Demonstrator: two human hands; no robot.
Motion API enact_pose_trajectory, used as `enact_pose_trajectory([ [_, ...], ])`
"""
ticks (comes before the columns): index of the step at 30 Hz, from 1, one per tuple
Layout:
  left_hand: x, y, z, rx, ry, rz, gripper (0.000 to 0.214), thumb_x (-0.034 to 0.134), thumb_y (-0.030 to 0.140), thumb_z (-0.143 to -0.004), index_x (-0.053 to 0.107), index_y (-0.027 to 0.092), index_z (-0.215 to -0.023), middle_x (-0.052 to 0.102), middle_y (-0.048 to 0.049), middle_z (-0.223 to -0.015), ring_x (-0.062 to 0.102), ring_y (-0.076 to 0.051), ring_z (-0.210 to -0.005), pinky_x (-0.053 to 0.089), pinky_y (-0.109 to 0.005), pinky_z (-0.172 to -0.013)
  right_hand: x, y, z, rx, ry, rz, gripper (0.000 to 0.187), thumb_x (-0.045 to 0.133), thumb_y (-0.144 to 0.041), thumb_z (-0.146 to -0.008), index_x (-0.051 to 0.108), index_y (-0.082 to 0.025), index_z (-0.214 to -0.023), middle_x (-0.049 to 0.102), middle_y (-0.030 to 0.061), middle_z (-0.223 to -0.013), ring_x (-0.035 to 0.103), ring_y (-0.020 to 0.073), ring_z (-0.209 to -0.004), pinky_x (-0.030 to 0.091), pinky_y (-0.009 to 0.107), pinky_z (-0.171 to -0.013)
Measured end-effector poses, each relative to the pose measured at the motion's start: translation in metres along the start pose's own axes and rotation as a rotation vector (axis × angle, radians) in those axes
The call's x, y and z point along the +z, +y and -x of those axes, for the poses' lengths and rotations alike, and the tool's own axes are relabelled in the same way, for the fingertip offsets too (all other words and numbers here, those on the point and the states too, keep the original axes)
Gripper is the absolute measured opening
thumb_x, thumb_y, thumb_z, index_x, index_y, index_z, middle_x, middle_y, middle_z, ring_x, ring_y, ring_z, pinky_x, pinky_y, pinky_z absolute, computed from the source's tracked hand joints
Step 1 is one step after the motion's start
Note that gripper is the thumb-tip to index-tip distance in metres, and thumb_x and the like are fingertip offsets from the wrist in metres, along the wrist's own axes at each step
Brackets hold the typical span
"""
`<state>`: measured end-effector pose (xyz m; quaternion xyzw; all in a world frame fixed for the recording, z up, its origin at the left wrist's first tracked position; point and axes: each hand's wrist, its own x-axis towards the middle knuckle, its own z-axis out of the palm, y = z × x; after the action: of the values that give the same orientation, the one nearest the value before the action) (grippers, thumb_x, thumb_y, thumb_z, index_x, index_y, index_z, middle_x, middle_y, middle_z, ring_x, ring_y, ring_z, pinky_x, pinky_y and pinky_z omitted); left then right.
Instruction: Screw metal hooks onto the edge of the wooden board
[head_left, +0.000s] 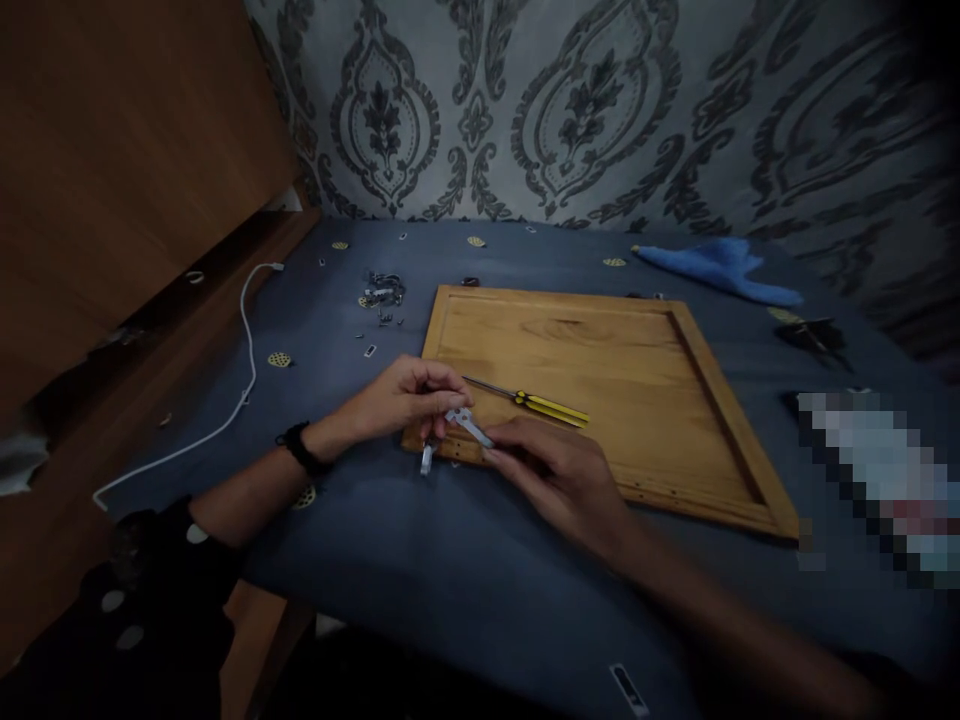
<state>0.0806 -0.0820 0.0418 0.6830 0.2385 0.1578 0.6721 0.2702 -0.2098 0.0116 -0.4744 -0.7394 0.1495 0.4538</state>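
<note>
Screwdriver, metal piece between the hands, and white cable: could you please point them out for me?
Screwdriver (536,403): head view, on the front part of its yellow-and-black handle.
Metal piece (469,425): head view, on its uncovered middle.
White cable (245,397): head view, about halfway along it.

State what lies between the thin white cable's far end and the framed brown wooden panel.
In the head view, a scattered cluster of small grey metal parts lies there, on the patterned dark-blue cloth.
</note>
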Motion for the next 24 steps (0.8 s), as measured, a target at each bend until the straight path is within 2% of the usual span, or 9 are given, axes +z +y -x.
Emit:
enact_pose_trajectory([
  [7,-0.006,-0.003,0.002,0.012,-0.006,0.140,0.036,0.077,0.041,-0.088,0.067,0.013,-0.107,0.075,-0.0036,-0.074,0.073,-0.014,-0.058,0.056,-0.020,-0.051,0.000,-0.006,-0.002,0.115,-0.032,-0.105,0.013,0.068,-0.034,-0.096,0.077,-0.025,-0.091,0.077,0.0008,-0.079,0.065,0.0142,-0.055,0.055,0.027,-0.060],
  [13,-0.006,0.001,0.005,0.000,-0.018,0.178,0.044,0.080,0.046,-0.085,0.063,0.014,-0.110,0.077,-0.0049,-0.077,0.075,-0.016,-0.061,0.059,-0.022,-0.052,-0.001,-0.008,-0.003,0.209,-0.068,-0.173,0.014,0.069,-0.035,-0.092,0.080,-0.027,-0.091,0.080,0.0014,-0.083,0.072,0.0179,-0.064,0.058,0.030,-0.066],
  [18,-0.007,0.002,0.006,0.010,-0.016,0.169,0.038,0.078,0.042,-0.088,0.064,0.014,-0.109,0.077,-0.0053,-0.078,0.075,-0.016,-0.062,0.059,-0.022,-0.055,0.000,-0.009,-0.002,0.277,-0.068,-0.220,0.012,0.070,-0.034,-0.089,0.080,-0.027,-0.087,0.079,0.0008,-0.078,0.074,0.0199,-0.068,0.060,0.033,-0.069],
  [24,-0.011,0.002,0.008,0.034,0.006,0.144,0.035,0.075,0.039,-0.090,0.064,0.014,-0.111,0.077,-0.0061,-0.080,0.076,-0.017,-0.064,0.057,-0.021,-0.052,0.013,-0.026,0.002,0.403,-0.010,-0.326,0.017,0.068,-0.037,-0.091,0.073,-0.023,-0.082,0.076,0.0008,-0.071,0.072,0.0159,-0.059,0.058,0.027,-0.058],
])
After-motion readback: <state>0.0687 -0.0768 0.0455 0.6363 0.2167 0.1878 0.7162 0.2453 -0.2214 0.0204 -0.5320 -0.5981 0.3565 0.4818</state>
